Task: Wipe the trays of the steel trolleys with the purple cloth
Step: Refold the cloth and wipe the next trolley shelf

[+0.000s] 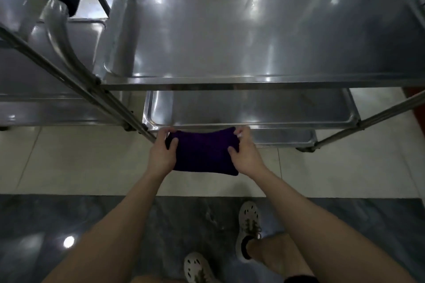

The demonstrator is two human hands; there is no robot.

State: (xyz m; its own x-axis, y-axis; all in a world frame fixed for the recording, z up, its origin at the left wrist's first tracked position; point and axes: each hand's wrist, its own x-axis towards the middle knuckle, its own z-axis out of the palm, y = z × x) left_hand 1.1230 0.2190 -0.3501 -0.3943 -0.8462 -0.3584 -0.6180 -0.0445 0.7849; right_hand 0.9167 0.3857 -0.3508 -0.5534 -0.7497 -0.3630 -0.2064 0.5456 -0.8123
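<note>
Just before the near rim of the middle tray (287, 123): purple cloth (202, 152) stretched crosswise, long axis parallel to that rim. Pinched at its left end by the left hand (162, 156), at its right by the right hand (246, 156), both equally near the tray.

Probably a canteen or catering service room. Tiered steel trolleys (253, 86) with shallow trays (264, 107) fill the upper frame. They stand on glossy floor tiles (80, 163).
</note>
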